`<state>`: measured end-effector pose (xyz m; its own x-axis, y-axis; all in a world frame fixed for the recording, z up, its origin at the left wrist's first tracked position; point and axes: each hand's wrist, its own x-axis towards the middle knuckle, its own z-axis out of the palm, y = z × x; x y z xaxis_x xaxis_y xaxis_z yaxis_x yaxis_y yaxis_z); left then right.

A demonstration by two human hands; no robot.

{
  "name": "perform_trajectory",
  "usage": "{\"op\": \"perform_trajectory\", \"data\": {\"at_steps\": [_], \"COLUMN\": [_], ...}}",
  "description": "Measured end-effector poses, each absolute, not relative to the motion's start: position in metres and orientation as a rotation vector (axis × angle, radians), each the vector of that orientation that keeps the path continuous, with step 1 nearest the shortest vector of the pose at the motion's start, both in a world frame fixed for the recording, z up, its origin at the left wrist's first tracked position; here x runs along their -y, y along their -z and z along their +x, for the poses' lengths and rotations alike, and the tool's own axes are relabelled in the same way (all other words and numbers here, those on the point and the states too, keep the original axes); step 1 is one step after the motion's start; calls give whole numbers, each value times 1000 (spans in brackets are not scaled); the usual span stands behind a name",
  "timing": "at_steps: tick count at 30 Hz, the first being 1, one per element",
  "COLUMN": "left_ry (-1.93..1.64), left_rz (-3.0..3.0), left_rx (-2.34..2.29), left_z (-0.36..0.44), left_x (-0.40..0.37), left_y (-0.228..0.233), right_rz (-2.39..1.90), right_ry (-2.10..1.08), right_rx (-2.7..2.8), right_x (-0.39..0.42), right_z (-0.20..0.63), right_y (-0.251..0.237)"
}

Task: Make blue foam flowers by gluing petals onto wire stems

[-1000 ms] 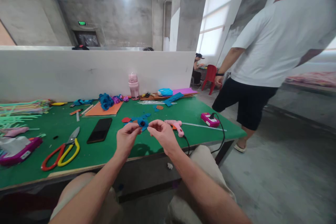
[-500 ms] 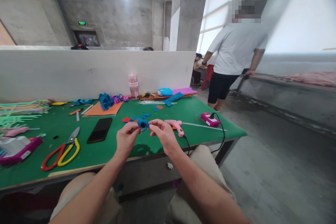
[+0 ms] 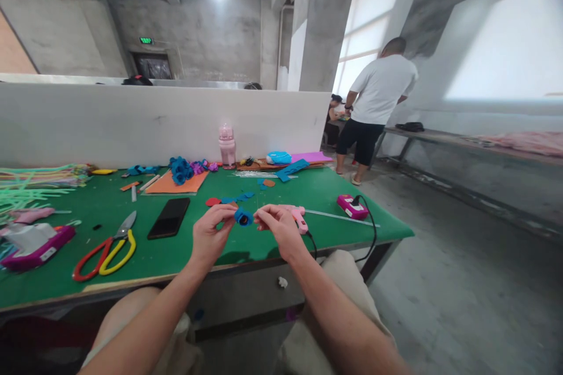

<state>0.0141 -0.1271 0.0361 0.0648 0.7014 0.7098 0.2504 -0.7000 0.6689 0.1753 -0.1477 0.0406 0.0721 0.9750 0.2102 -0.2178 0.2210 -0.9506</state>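
Note:
My left hand (image 3: 211, 235) pinches a small blue felt flower (image 3: 243, 217) with a dark centre, above the green table's front part. Just right of the flower, my right hand (image 3: 282, 231) has its thumb and fingertips pressed together, apart from the petals. Whatever sits between those fingertips is too small to make out. Behind the right hand lies a pink glue gun (image 3: 301, 221), partly hidden, with a clear glue stick (image 3: 341, 217) near it. Blue felt scraps (image 3: 240, 197) and a red felt disc (image 3: 213, 201) lie beyond the flower.
Scissors (image 3: 116, 239) and a black phone (image 3: 169, 218) lie left on the green table (image 3: 356, 179). A purple power strip (image 3: 352, 207) with a cord stands right. Finished blue flowers (image 3: 180, 170), orange felt (image 3: 153, 184) and a pink bottle (image 3: 227, 146) are at the back. A person (image 3: 378, 94) stands beyond.
My right fingertips have drawn back from the flower, leaving a gap. The flower has tipped slightly in my left hand. The person in the white shirt has walked farther away.

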Motion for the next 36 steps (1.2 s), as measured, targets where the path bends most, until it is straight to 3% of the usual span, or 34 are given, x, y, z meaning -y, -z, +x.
{"op": "perform_trajectory", "data": {"at_steps": [7, 12, 20, 25, 28, 32, 36], "left_ry": [-1272, -1190, -1291, -1089, -1045, -668, -676], "left_rz": [1092, 886, 1396, 1588, 1881, 2382, 2494], "left_rx": [-898, -837, -1052, -1045, -1269, -1543, -2056], "left_z": [23, 25, 23, -3, -49, -115, -155], "left_x": [172, 184, 198, 223, 257, 308, 341], "left_y": [-29, -24, -12, -18, -18, -4, 19], "right_rz": [-883, -841, -974, -1007, -1025, -1050, -1085], "right_ry": [-1123, -1186, -1066, -1043, -1004, -1017, -993], "right_rx": [1175, 1173, 1060, 1031, 1009, 1025, 1121], "right_x": [172, 200, 215, 220, 219, 210, 194], "right_z": [170, 148, 129, 130, 138, 149, 153], "right_y": [-24, -11, -3, -9, -9, -5, -2]}}
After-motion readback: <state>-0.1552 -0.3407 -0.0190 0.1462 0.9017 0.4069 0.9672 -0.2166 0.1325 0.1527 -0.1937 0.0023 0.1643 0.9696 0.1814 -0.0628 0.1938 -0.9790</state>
